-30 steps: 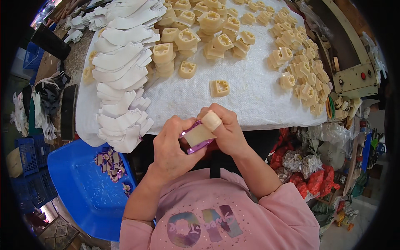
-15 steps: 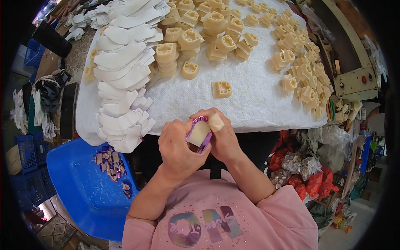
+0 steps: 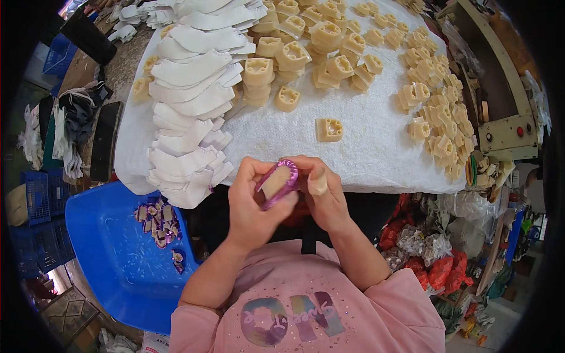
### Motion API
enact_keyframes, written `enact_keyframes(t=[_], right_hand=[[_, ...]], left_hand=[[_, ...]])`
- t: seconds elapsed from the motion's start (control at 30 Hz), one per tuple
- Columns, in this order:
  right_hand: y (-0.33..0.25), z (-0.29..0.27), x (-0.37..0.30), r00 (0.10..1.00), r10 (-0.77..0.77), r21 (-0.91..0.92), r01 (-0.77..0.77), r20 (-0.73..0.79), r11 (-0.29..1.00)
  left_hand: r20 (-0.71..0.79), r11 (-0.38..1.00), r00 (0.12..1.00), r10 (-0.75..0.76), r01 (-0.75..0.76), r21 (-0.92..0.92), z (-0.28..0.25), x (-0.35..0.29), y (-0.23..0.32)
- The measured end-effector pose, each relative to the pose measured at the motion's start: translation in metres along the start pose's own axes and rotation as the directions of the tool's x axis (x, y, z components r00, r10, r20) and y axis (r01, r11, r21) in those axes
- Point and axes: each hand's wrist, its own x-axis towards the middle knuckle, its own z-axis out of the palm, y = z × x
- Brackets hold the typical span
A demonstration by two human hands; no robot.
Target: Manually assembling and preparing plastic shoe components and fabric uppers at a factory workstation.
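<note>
Between my hands, just off the near edge of the table, is a beige shoe heel (image 3: 276, 182) with a shiny purple covering, pleated round its curved rim. My left hand (image 3: 250, 203) wraps it from the left, thumb across the lower side. My right hand (image 3: 323, 197) has curled fingers against the heel's upper right edge; beige tape wraps one of its digits. Beyond my hands, one bare cream heel (image 3: 329, 130) lies alone on the white woven cloth (image 3: 265, 138). A long overlapping row of white curved pieces (image 3: 188, 94) lies to the left.
Many cream heels (image 3: 294, 56) are piled at the back, with another heap (image 3: 438, 112) at the right. Below left, a blue basin (image 3: 126, 259) contains several purple-covered heels (image 3: 159, 220). A black phone (image 3: 106, 141) lies left of the cloth. Red bags (image 3: 441, 272) sit at lower right.
The heel has been tilted and turned between my hands, so its purple pleated rim now points up and right. My right thumb has lowered. The whole view has shifted slightly.
</note>
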Motion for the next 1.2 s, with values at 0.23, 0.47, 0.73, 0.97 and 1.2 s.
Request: enact_keyframes(t=[0.23,0.47,0.73,0.97,1.2], right_hand=[[-0.015,-0.002,0.013,0.971,-0.177,-0.302,0.219,0.159,0.928],[-0.016,0.025,0.031,0.873,-0.338,-0.692,0.485,0.351,0.535],[0.005,0.065,0.037,0.765,-0.344,-0.719,0.637,0.544,0.279],[0.024,0.089,0.039,0.680,-0.275,-0.668,0.729,0.680,0.152],[0.038,0.106,0.042,0.663,-0.239,-0.683,0.730,0.710,-0.005]], left_hand=[[0.497,0.380,0.864,-0.083,0.489,-0.785,-0.041,-0.005,-0.007],[-0.194,0.987,0.981,-0.023,-0.009,-0.163,-0.134,-0.039,0.002],[-0.382,0.244,0.837,0.391,0.306,0.920,-0.196,-0.068,-0.008],[-0.489,0.949,0.837,-0.247,0.311,0.051,-0.157,-0.074,-0.027],[-0.395,0.915,0.891,-0.225,0.052,-0.401,-0.127,-0.062,-0.022]])
